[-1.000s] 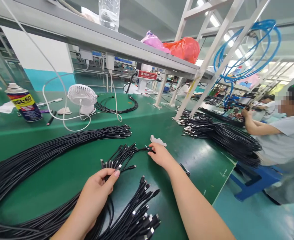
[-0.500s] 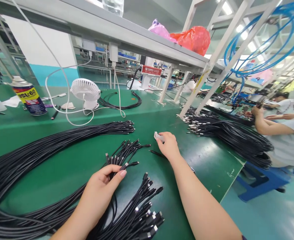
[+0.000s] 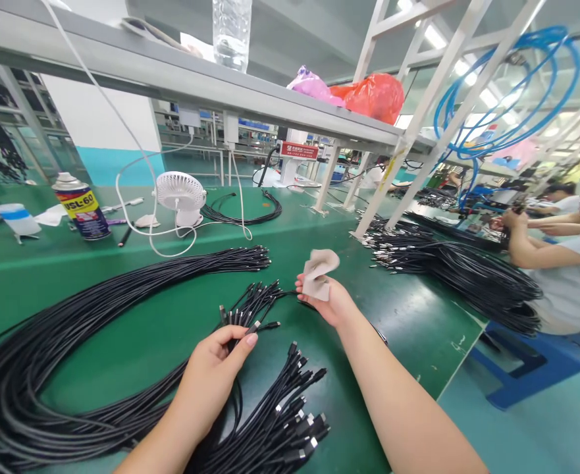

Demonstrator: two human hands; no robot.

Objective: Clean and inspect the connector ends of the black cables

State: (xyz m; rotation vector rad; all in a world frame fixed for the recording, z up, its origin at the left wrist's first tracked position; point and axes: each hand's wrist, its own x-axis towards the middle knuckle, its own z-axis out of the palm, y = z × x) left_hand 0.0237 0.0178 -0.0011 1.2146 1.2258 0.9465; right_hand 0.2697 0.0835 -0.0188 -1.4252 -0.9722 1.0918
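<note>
My left hand [image 3: 218,368] grips a small bundle of black cables [image 3: 250,309] whose connector ends fan out on the green table [image 3: 122,329]. My right hand [image 3: 330,301] holds a small pale cloth [image 3: 318,273] lifted just above the table, right of the fanned connectors. A second bunch of cable ends [image 3: 290,421] lies below my left hand. A long sheaf of black cables [image 3: 122,289] curves across the table to the left.
A small white fan [image 3: 180,196], a spray can [image 3: 82,209] and white cords stand at the back left. Another heap of black cables [image 3: 457,270] lies at the right by a seated person [image 3: 561,263]. White frame legs [image 3: 393,164] rise from the table; the table edge runs diagonally at right.
My right hand reached to the pale cloth on the table, picked it up and raised it. My left hand kept its hold on the cable bundle.
</note>
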